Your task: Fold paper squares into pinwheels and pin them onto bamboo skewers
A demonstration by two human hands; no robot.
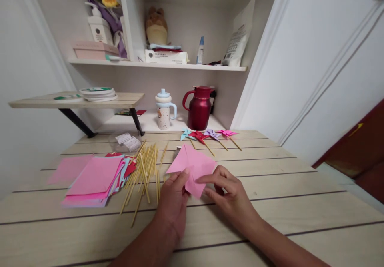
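A pink folded paper sheet (pixel 193 166) lies on the light wooden table (pixel 300 203), held by both hands. My left hand (pixel 173 201) pinches its near left edge with thumb and fingers. My right hand (pixel 229 193) presses and pinches its near right corner. Left of my hands lies a loose pile of thin wooden sticks (pixel 144 175), and beyond that a stack of coloured paper squares (pixel 96 179), mostly pink on top.
Several finished paper pinwheels on sticks (pixel 210 136) lie in a row at the table's far side. Behind them stand a red jug (pixel 199 108) and a spotted cup (pixel 163 110). A small raised shelf (pixel 90 99) with tape rolls sits at left.
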